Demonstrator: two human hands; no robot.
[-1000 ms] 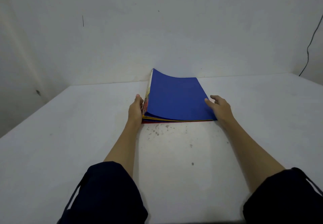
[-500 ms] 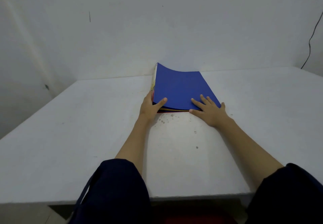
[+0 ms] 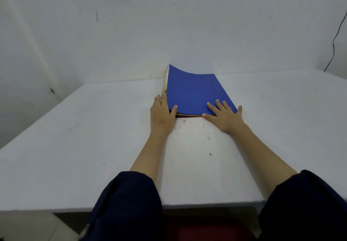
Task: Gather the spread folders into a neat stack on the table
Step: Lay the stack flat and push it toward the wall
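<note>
The folders (image 3: 195,94) lie gathered in one stack at the far middle of the counter (image 3: 75,146), the far end close against the wall (image 3: 169,24). A blue folder is on top; thin yellow and red edges show beneath it along the near side, and a pale, yellow-marked edge shows along the left side. The far left corner of the top cover curls upward off the stack, while the near part lies flat. The left hand (image 3: 162,113) sits at the stack's near left corner, fingers along the left edge and thumb laid over the blue cover, a loose hold on that corner rather than a closed fist. The right hand (image 3: 224,115) rests open and flat at the near right corner, fingers spread on the blue cover and the palm partly on the counter just short of the near edge. Both forearms are bare, running back to dark sleeves (image 3: 127,203) at the bottom of the view. The counter is white, with small dark specks near the stack's near edge. A black cable (image 3: 336,34) hangs down the wall at far right. A red surface (image 3: 206,229) shows below the counter's near edge.
</note>
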